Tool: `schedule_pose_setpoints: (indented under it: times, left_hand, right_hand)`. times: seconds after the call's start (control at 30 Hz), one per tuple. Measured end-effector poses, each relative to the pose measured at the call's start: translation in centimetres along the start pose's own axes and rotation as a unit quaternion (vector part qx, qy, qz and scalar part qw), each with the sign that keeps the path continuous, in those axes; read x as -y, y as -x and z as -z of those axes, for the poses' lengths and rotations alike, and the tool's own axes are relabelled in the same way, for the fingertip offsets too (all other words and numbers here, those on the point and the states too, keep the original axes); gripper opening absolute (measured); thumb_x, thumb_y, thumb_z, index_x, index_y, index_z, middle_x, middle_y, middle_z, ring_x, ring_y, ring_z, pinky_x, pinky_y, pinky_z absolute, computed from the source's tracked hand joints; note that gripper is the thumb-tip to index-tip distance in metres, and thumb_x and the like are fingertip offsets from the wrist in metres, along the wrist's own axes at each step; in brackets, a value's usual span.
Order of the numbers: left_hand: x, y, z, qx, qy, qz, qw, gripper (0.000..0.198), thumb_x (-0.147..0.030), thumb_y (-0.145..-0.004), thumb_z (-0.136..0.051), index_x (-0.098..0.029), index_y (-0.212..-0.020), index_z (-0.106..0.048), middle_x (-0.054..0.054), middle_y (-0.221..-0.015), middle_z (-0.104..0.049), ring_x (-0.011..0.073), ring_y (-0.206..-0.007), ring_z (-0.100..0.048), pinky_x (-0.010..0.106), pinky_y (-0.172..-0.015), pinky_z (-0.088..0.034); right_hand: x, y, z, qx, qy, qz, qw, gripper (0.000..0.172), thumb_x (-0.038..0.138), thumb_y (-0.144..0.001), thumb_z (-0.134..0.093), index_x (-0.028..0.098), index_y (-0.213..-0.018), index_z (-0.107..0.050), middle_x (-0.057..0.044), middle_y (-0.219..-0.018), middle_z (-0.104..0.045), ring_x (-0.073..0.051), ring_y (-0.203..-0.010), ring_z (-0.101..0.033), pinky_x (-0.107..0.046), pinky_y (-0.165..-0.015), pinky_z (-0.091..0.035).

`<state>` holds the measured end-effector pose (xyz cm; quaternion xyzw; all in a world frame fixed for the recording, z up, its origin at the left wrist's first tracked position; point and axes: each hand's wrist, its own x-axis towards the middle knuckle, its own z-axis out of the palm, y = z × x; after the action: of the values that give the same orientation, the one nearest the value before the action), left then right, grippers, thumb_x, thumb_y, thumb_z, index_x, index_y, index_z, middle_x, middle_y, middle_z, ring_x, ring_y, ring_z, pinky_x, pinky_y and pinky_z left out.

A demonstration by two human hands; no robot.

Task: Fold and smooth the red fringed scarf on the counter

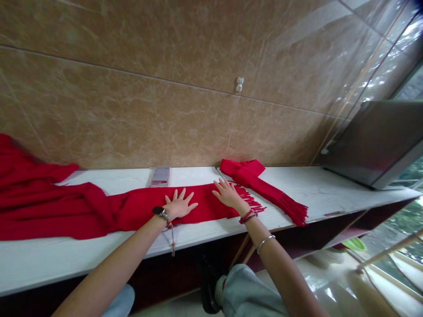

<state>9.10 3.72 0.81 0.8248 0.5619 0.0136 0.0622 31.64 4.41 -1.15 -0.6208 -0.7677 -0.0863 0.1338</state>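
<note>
A long red scarf point(139, 209) lies stretched along the white counter point(198, 233), bunched up at the far left. My left hand point(179, 204) rests flat on it with fingers spread, a watch and a beaded cord at the wrist. My right hand point(227, 193) also lies flat and open on the scarf, near its fringed end point(251, 200); red and silver bangles circle that wrist. A second red scarf point(261, 182) with a fringe lies crumpled just right of my right hand.
A small flat phone-like object point(159, 176) lies on the counter against the brown tiled wall point(165, 88). A dark microwave-like box point(373, 141) stands at the counter's right end. Below are my knees point(244, 290), a glossy floor and a green basin point(354, 243).
</note>
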Motion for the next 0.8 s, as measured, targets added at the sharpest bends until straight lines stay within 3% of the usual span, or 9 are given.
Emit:
schedule_pose_setpoints:
  times: [0.2,0.37,0.47,0.57,0.7,0.8]
  left_hand:
    - [1.3,0.7,-1.0,0.028,0.019,0.012,0.999,0.062,-0.062,-0.084,-0.023,-0.035,-0.139,-0.019,0.004,-0.148,-0.007,0.0372,-0.132,-0.003,0.067,-0.095,-0.010]
    - [3.9,2.5,1.4,0.039,0.000,0.023,0.999,0.066,-0.064,-0.082,-0.024,-0.031,-0.139,-0.020,0.006,-0.148,-0.007,0.0357,-0.132,-0.001,0.062,-0.099,-0.008]
    - [7.6,3.6,3.7,-0.012,-0.016,0.081,0.997,0.064,-0.062,-0.084,-0.023,-0.029,-0.140,-0.018,0.007,-0.148,-0.006,0.0344,-0.133,-0.002,0.060,-0.100,-0.010]
    - [12.4,5.0,4.8,-0.047,-0.025,0.155,0.986,0.063,-0.060,-0.085,-0.024,-0.029,-0.140,-0.020,0.008,-0.148,-0.007,0.0352,-0.133,-0.003,0.060,-0.100,-0.012]
    - [18.8,7.4,4.1,-0.049,-0.020,0.218,0.974,0.059,-0.056,-0.086,-0.031,-0.025,-0.136,-0.031,0.013,-0.145,-0.021,0.0400,-0.130,-0.013,0.064,-0.096,-0.018]
    - [22.5,9.5,3.5,-0.065,-0.025,0.222,0.973,0.051,-0.048,-0.084,-0.044,-0.017,-0.124,-0.049,0.018,-0.132,-0.042,0.0436,-0.120,-0.033,0.064,-0.087,-0.031]
  right_hand:
    - [0.4,-1.3,-1.5,0.094,0.000,-0.015,0.995,0.052,0.047,-0.089,-0.034,0.025,-0.136,-0.030,-0.012,-0.143,-0.028,-0.032,-0.130,-0.023,-0.059,-0.097,-0.023]
    - [0.6,-1.5,-0.9,0.102,-0.004,-0.022,0.995,0.051,0.045,-0.089,-0.036,0.023,-0.135,-0.033,-0.014,-0.143,-0.027,-0.034,-0.130,-0.020,-0.061,-0.097,-0.022]
    - [3.5,-1.8,0.1,0.044,-0.016,0.013,0.999,0.053,0.045,-0.089,-0.034,0.020,-0.136,-0.031,-0.015,-0.144,-0.023,-0.034,-0.131,-0.015,-0.060,-0.098,-0.021]
    - [8.1,-1.6,0.4,0.032,-0.047,0.113,0.992,0.055,0.047,-0.090,-0.028,0.019,-0.138,-0.026,-0.013,-0.145,-0.020,-0.031,-0.132,-0.014,-0.056,-0.099,-0.024]
    - [12.7,-0.9,-0.6,0.071,-0.041,0.209,0.974,0.054,0.047,-0.091,-0.025,0.020,-0.137,-0.029,-0.011,-0.144,-0.026,-0.029,-0.131,-0.020,-0.053,-0.100,-0.025]
    - [13.1,-0.6,-1.7,0.066,-0.018,0.230,0.971,0.051,0.044,-0.092,-0.023,0.020,-0.137,-0.030,-0.011,-0.142,-0.029,-0.027,-0.130,-0.023,-0.053,-0.098,-0.027]
